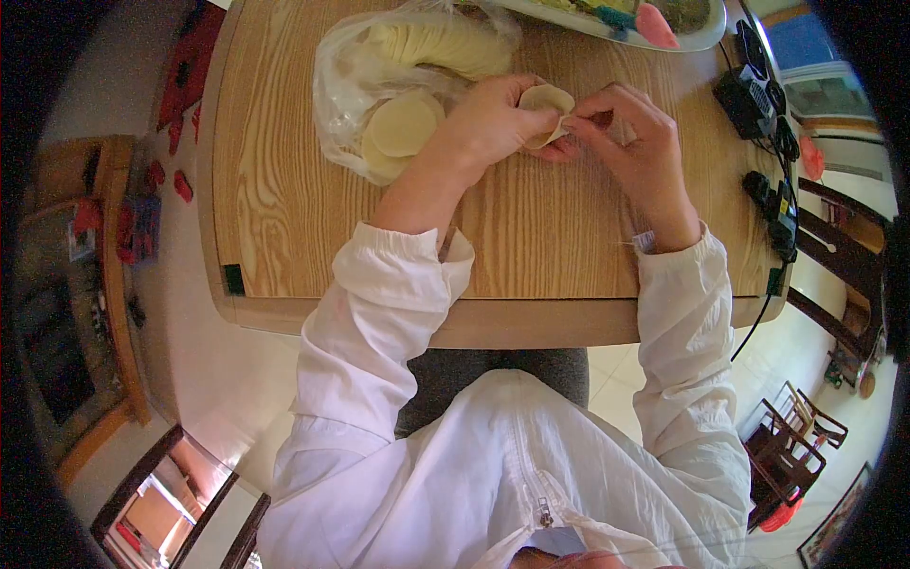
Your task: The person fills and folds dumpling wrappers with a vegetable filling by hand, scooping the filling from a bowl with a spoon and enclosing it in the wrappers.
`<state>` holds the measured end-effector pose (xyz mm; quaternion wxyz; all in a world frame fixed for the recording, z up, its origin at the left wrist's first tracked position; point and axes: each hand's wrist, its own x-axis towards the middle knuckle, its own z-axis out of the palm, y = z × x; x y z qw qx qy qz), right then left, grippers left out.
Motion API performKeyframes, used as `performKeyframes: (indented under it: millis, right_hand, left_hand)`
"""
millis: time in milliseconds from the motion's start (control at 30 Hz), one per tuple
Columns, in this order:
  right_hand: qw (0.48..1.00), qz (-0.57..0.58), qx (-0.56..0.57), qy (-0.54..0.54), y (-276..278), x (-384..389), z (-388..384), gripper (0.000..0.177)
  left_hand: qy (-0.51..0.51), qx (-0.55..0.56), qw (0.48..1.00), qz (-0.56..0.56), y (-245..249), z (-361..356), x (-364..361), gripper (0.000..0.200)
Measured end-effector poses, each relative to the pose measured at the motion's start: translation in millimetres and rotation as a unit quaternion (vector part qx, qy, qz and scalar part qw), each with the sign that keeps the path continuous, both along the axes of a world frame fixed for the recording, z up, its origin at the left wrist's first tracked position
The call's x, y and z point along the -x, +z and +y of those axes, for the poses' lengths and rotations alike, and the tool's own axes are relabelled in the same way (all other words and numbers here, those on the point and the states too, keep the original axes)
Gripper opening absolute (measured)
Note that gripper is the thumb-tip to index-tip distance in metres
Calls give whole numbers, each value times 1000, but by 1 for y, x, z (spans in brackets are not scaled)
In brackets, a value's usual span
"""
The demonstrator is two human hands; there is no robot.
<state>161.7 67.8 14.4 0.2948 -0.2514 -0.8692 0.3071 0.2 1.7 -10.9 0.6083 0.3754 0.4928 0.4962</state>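
My left hand point(500, 116) holds a round, pale dumpling wrapper point(548, 98) with the thumb across its face, above the far half of the table. The fingers of my right hand point(633, 133) are closed in a pinch at the wrapper's right edge. Left of my hands lies a clear plastic bag point(334, 104). Inside it, a long row of stacked wrappers point(441, 49) rests on its side, and a few flat wrappers point(403, 125) lie at its opening, close to my left wrist.
At the far edge stands a white-rimmed basin point(697, 40) of greenish filling, with a pink-ended utensil point(656, 26) in it. A black power adapter point(744, 100), cables and a power strip point(779, 213) lie along the right edge of the wooden table point(559, 247).
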Motion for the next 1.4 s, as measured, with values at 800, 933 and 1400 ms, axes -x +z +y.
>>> performKeyframes:
  millis: [800, 933, 1400]
  right_hand:
    - [997, 59, 54, -5, 1, -1, -3, 9]
    - [997, 76, 12, -22, -5, 1, 1, 8]
    - [993, 73, 80, -47, 4, 4, -4, 16]
  left_hand:
    - [13, 38, 990, -137, 7, 0, 3, 31]
    - [25, 14, 972, -234, 8, 0, -1, 31]
    - [16, 10, 998, -61, 4, 1, -2, 27]
